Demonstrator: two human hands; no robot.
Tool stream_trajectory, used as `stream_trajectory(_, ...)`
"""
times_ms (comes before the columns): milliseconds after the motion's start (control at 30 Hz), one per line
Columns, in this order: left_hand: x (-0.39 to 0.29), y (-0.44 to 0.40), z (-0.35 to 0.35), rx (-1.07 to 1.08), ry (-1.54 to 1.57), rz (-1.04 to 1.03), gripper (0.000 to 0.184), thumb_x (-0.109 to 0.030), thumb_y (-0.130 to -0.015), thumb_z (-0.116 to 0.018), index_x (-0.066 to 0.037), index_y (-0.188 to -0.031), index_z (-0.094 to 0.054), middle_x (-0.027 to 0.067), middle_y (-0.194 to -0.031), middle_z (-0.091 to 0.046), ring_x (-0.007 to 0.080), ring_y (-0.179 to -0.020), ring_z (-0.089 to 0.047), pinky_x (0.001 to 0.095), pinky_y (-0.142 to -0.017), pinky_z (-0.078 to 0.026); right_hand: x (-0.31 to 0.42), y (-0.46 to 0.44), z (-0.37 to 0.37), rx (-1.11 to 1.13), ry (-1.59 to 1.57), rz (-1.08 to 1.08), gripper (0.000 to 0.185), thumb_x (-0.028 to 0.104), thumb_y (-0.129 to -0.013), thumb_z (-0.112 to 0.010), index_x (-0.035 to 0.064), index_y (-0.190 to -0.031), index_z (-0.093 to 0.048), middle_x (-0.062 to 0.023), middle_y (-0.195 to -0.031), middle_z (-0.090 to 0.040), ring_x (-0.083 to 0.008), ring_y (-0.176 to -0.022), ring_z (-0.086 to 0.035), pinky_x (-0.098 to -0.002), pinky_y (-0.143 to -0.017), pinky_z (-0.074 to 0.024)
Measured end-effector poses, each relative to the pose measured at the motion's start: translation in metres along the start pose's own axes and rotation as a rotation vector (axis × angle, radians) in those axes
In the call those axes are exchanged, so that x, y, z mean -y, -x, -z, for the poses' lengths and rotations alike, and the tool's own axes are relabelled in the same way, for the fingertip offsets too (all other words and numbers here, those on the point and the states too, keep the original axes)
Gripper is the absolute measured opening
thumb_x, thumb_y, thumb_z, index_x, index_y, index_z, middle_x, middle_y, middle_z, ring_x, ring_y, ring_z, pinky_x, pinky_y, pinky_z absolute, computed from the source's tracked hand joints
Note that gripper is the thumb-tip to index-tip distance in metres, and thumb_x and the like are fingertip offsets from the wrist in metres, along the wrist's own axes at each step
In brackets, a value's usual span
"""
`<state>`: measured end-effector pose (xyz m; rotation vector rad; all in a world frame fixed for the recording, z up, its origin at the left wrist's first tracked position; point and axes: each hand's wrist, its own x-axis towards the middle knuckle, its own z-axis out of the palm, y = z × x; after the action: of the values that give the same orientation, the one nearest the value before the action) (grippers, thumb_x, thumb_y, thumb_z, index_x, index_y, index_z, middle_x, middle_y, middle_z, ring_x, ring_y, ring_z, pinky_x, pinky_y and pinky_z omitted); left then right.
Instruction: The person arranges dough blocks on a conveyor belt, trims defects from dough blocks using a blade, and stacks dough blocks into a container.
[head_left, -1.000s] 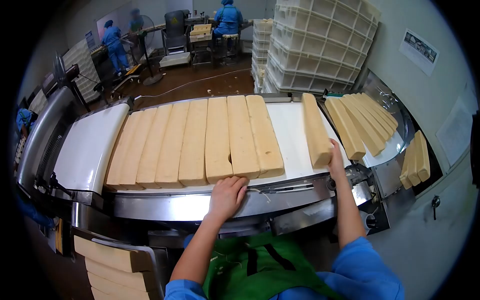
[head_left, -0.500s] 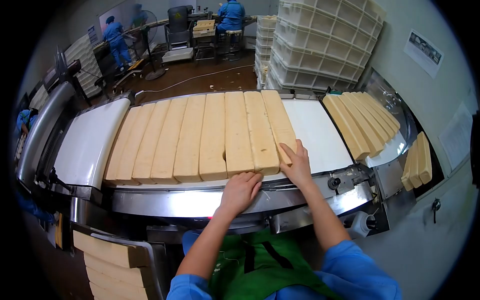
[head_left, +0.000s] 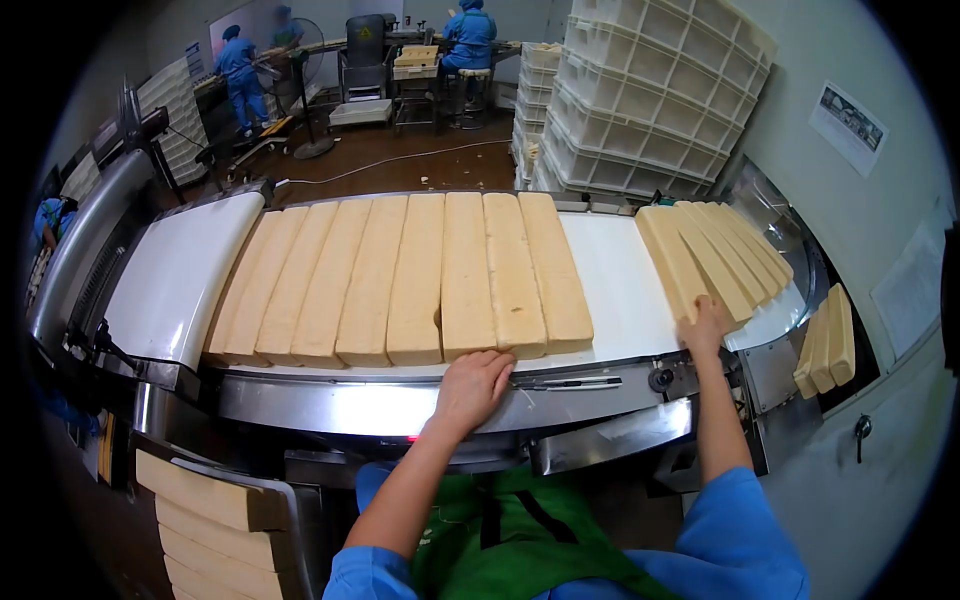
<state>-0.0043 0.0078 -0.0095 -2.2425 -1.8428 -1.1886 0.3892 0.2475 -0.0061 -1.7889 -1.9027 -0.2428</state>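
A long pale block [head_left: 668,260] is set at the right end of the white belt [head_left: 612,262], its long axis pointed away from the person, far end angled left. Its near end is touched by the right hand [head_left: 703,328], fingers partly curled; whether it is gripped cannot be told. The left hand's [head_left: 472,390] fingers, unclosed and lightly bent, are laid against near ends in the block row [head_left: 465,270], aligned lengthwise across the belt.
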Motion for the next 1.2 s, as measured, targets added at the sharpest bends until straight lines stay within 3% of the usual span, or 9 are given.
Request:
stream_trajectory(167,0.002,0.003,0.0,-0.027,-0.002,-0.002,0.019,-0.017,-0.088,-0.058,-0.006,-0.101,-0.067,0.0106,-0.089,-0.065,0.0301,-0.084,-0.062,0.0406,-0.078,-0.048,0.003,0.003,-0.007,0.045,-0.292,0.058,0.036,0.019,-0.075,-0.068,0.0063,-0.106,-0.053,-0.0201,-0.117,-0.052,-0.037,-0.108,-0.052,-0.0416,-0.089,-0.0427)
stream_trajectory(233,0.002,0.003,0.001,-0.022,0.002,0.003,0.018,-0.017,-0.088,-0.058,-0.006,-0.099,-0.066,0.0105,-0.089,-0.065,0.0298,-0.084,-0.062,0.0407,-0.078,-0.048,-0.007,-0.012,-0.007,0.052,-0.959,-0.172,0.035,0.017,-0.08,-0.065,0.0034,-0.11,-0.051,-0.0193,-0.105,-0.057,-0.0311,-0.101,-0.058,-0.0418,-0.086,-0.0461)
stream_trajectory(300,0.002,0.003,0.0,-0.021,-0.002,0.002,0.017,-0.016,-0.088,-0.058,-0.006,-0.099,-0.066,0.0105,-0.089,-0.065,0.0297,-0.084,-0.062,0.0407,-0.077,-0.048,0.005,-0.001,0.0,0.093,-0.778,-0.277,0.044,0.017,-0.082,-0.065,0.0017,-0.121,-0.051,-0.0197,-0.113,-0.06,-0.0298,-0.109,-0.057,-0.0396,-0.09,-0.0453)
stream_trajectory(433,0.003,0.002,-0.001,-0.055,-0.014,-0.031,0.014,-0.018,-0.089,-0.057,-0.007,-0.095,-0.065,0.0095,-0.084,-0.063,0.0281,-0.081,-0.061,0.0399,-0.075,-0.047,0.097,0.045,-0.003,0.126,-0.55,0.267,0.057,0.019,-0.078,-0.069,0.009,-0.132,-0.054,-0.0179,-0.123,-0.057,-0.0299,-0.117,-0.054,-0.0363,-0.1,-0.0421)
stream_trajectory(667,0.003,0.002,-0.001,-0.017,-0.012,0.008,0.016,-0.016,-0.09,-0.056,-0.006,-0.097,-0.066,0.0101,-0.089,-0.065,0.0298,-0.084,-0.061,0.0409,-0.077,-0.048,0.145,0.04,-0.005,0.464,-0.869,0.271,0.048,0.019,-0.081,-0.066,0.0091,-0.128,-0.057,-0.0173,-0.132,-0.055,-0.0324,-0.118,-0.055,-0.0355,-0.099,-0.0439)
stream_trajectory(767,0.0,0.001,-0.001,-0.027,0.004,-0.014,0.016,-0.016,-0.09,-0.056,-0.005,-0.097,-0.066,0.0105,-0.09,-0.065,0.0301,-0.084,-0.061,0.0412,-0.077,-0.048,0.16,0.023,0.028,0.584,-0.561,0.286,0.044,0.018,-0.082,-0.067,0.0066,-0.123,-0.06,-0.0175,-0.132,-0.056,-0.0334,-0.117,-0.056,-0.0351,-0.098,-0.0447)
stream_trajectory(800,0.0,0.001,0.0,-0.009,0.003,0.004,0.016,-0.016,-0.09,-0.056,-0.005,-0.097,-0.066,0.0106,-0.09,-0.065,0.0303,-0.085,-0.061,0.0412,-0.077,-0.048,0.156,0.018,0.009,0.233,-0.455,0.516,0.036,0.016,-0.082,-0.067,0.0041,-0.116,-0.064,-0.018,-0.119,-0.062,-0.0327,-0.106,-0.061,-0.0356,-0.09,-0.0485)
stream_trajectory(1000,-0.002,-0.002,0.001,0.0,0.007,0.022,0.016,-0.016,-0.09,-0.056,-0.005,-0.098,-0.066,0.0109,-0.091,-0.064,0.0306,-0.086,-0.061,0.0411,-0.077,-0.048,0.218,-0.046,-0.068,0.219,-0.876,0.38,0.031,0.012,-0.081,-0.065,0.0027,-0.11,-0.066,-0.0177,-0.094,-0.06,-0.0285,-0.083,-0.061,-0.0369,-0.078,-0.0499)
stream_trajectory(1200,0.0,-0.001,-0.003,-0.039,-0.015,0.056,0.013,-0.017,-0.088,-0.058,-0.006,-0.093,-0.064,0.0103,-0.085,-0.063,0.0285,-0.082,-0.061,0.0395,-0.074,-0.048,0.269,-0.077,-0.096,0.138,-0.649,0.394,0.033,0.01,-0.081,-0.06,0.0034,-0.112,-0.064,-0.0181,-0.102,-0.058,-0.0333,-0.094,-0.058,-0.0409,-0.082,-0.0478)
